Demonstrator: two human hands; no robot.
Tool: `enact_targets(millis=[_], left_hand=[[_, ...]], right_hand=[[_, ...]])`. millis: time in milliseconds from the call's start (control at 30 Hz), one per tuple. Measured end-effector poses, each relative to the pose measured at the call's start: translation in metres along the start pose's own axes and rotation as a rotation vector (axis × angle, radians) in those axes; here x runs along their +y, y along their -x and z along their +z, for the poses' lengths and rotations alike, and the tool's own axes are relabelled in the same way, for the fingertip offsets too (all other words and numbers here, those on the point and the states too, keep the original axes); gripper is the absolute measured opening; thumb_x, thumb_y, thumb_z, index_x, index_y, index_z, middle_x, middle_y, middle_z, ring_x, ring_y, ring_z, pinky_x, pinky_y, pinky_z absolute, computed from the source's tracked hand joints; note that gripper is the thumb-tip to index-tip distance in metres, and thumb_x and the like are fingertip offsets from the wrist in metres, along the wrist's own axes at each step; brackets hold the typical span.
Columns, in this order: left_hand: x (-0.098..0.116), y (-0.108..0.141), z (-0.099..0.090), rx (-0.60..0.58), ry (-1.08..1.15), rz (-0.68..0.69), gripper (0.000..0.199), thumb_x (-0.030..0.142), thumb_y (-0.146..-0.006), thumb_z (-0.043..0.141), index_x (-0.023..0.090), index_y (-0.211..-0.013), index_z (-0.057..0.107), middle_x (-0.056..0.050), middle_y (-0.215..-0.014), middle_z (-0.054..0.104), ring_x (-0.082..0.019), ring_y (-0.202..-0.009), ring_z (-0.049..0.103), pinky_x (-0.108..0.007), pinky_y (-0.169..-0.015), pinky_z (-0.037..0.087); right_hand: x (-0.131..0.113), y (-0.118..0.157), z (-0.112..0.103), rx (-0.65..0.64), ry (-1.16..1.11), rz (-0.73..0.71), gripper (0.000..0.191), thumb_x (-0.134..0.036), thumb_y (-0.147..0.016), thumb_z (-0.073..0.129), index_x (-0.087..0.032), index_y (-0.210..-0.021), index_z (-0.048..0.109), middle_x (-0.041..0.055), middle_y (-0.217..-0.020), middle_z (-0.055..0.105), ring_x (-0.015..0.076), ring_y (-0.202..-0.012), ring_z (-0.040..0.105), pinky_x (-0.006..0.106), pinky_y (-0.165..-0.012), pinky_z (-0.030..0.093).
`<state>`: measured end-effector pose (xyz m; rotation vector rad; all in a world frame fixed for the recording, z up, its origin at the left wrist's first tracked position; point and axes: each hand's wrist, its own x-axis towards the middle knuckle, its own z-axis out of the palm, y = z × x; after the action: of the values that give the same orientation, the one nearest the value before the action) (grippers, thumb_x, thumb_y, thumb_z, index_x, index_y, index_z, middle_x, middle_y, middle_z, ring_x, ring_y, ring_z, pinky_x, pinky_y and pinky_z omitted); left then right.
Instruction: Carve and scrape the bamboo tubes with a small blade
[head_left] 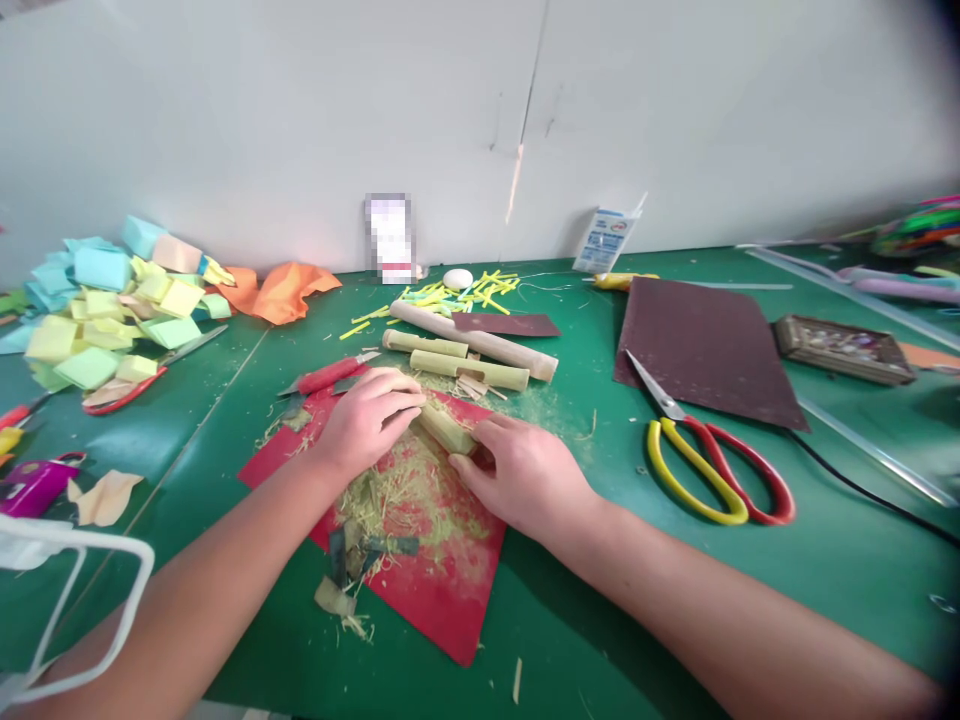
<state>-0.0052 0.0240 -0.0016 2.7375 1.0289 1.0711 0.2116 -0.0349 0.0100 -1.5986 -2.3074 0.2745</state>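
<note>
Between my two hands is a short bamboo tube (444,428), held just above a red sheet (457,610). My left hand (375,415) has its fingers closed on the far left end of the tube. On the near right end, my right hand (521,465) grips it between thumb and fingers. Pale bamboo shavings (397,500) and several dark scraps (349,555) are strewn over the sheet. Beyond my hands lie a notched bamboo tube (487,372), another bamboo piece (420,343) and a longer pale stick (510,350). A red-handled knife (326,376) rests beside my left hand.
Yellow-and-red scissors (697,450) and a dark brown sheet (705,350) lie to the right, near a small box (844,348). Folded paper pieces (105,310) are heaped at left, with red scissors (161,370). A phone (390,238) and a milk carton (607,238) stand by the wall.
</note>
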Motion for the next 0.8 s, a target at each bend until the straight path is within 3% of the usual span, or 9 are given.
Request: enact_targets(millis=[133, 267, 467, 667, 800], left_hand=[[0.015, 0.001, 0.006, -0.003, 0.029, 0.055, 0.012, 0.017, -0.090, 0.057, 0.017, -0.095, 0.068, -0.006, -0.095, 0.071, -0.020, -0.094, 0.061, -0.040, -0.087, 0.052], [0.032, 0.004, 0.010, -0.087, 0.068, 0.128, 0.017, 0.016, -0.091, 0.054, 0.017, -0.103, 0.066, -0.008, -0.103, 0.069, -0.021, -0.101, 0.059, -0.040, -0.090, 0.051], [0.021, 0.000, 0.006, 0.012, -0.090, 0.051, 0.015, 0.015, -0.092, 0.053, 0.018, -0.091, 0.067, -0.005, -0.090, 0.069, -0.020, -0.094, 0.057, -0.041, -0.088, 0.048], [0.028, 0.002, 0.007, -0.072, -0.033, 0.093, 0.013, 0.018, -0.091, 0.055, 0.018, -0.095, 0.067, -0.005, -0.094, 0.068, -0.020, -0.095, 0.054, -0.037, -0.088, 0.048], [0.017, 0.000, 0.004, 0.030, -0.177, 0.006, 0.015, 0.018, -0.091, 0.055, 0.020, -0.087, 0.069, -0.004, -0.090, 0.067, -0.022, -0.097, 0.052, -0.042, -0.091, 0.045]], right_hand=[[-0.001, -0.001, 0.001, -0.004, 0.004, 0.010, 0.023, -0.037, -0.081, 0.059, -0.020, -0.067, 0.052, 0.0004, -0.067, 0.055, 0.0131, -0.060, 0.047, 0.026, -0.053, 0.026], [0.000, 0.000, 0.002, 0.005, 0.012, -0.002, 0.021, -0.034, -0.083, 0.057, -0.020, -0.068, 0.053, 0.0009, -0.068, 0.056, 0.0131, -0.060, 0.048, 0.027, -0.054, 0.028], [0.000, 0.000, 0.002, 0.006, 0.010, 0.006, 0.023, -0.037, -0.082, 0.058, -0.020, -0.067, 0.052, 0.0011, -0.069, 0.057, 0.0134, -0.062, 0.048, 0.027, -0.054, 0.026], [0.001, -0.001, 0.004, 0.023, 0.003, -0.010, 0.022, -0.035, -0.082, 0.056, -0.020, -0.067, 0.052, 0.0007, -0.068, 0.055, 0.0130, -0.061, 0.046, 0.027, -0.055, 0.026], [-0.001, -0.001, 0.002, 0.003, -0.001, 0.014, 0.023, -0.036, -0.082, 0.057, -0.020, -0.067, 0.051, 0.0008, -0.069, 0.056, 0.0130, -0.061, 0.046, 0.027, -0.054, 0.025]])
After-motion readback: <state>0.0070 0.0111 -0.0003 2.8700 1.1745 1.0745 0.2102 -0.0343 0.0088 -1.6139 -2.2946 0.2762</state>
